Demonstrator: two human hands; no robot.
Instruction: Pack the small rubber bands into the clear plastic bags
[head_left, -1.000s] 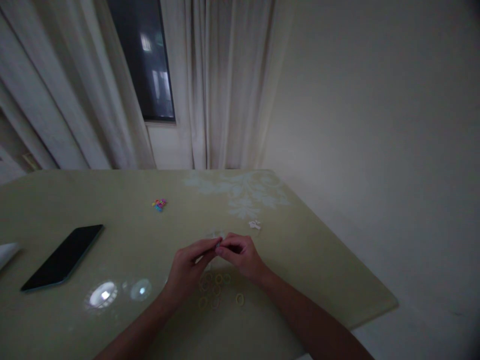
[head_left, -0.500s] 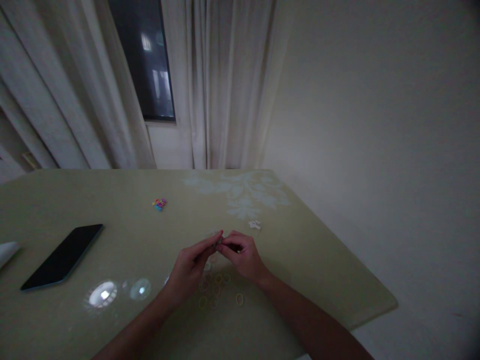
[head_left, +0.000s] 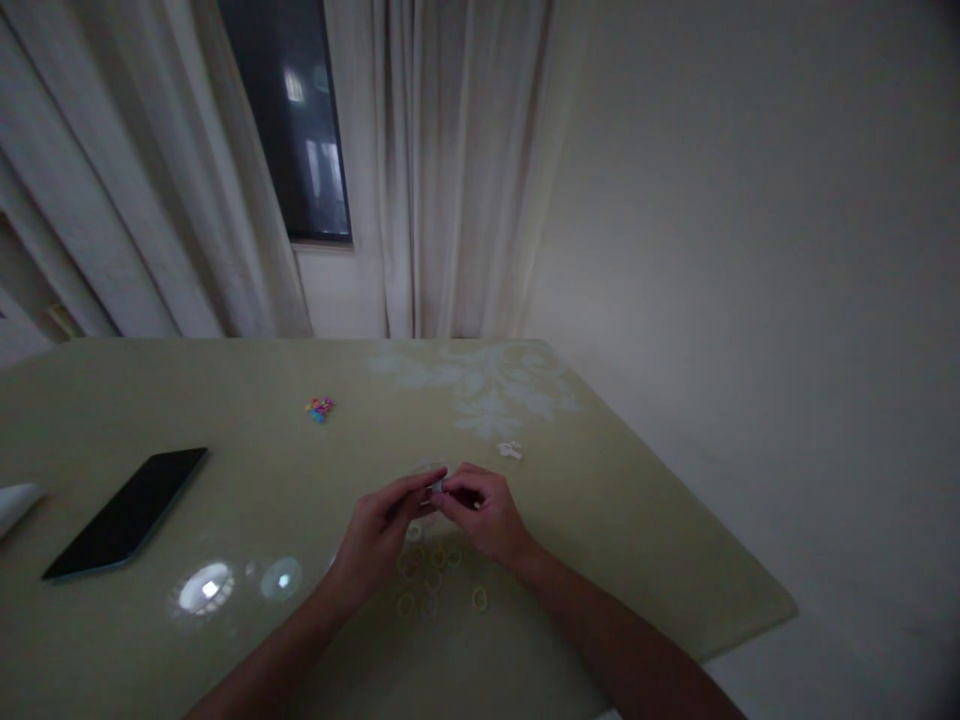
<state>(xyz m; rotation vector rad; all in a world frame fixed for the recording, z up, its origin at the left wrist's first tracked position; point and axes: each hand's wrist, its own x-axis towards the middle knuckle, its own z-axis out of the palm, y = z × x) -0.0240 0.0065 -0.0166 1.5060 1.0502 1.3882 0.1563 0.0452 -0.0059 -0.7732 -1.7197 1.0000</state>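
Note:
My left hand (head_left: 382, 532) and my right hand (head_left: 484, 508) meet fingertip to fingertip just above the table. Between them they pinch a small pale object (head_left: 436, 487), too small and dim to name. Both hands are closed around it, thumbs and forefingers pressed together. Below the hands, several small rubber bands (head_left: 433, 578) lie loosely grouped, yellowish and pale. One yellow band (head_left: 479, 598) rests apart, nearer my right forearm. Beyond my right hand sits a small cluster of white pieces (head_left: 510, 450).
A heap of small colourful pieces (head_left: 320, 408) lies farther back on the greenish table (head_left: 247, 400). To the left is a dark tablet (head_left: 127, 515), with a white object (head_left: 16, 505) at the frame's edge. Curtains (head_left: 465, 180) and a wall (head_left: 750, 250) border the table.
My fingertips have shifted slightly around the small object, and more of its pale surface shows. Both hands otherwise stay in place.

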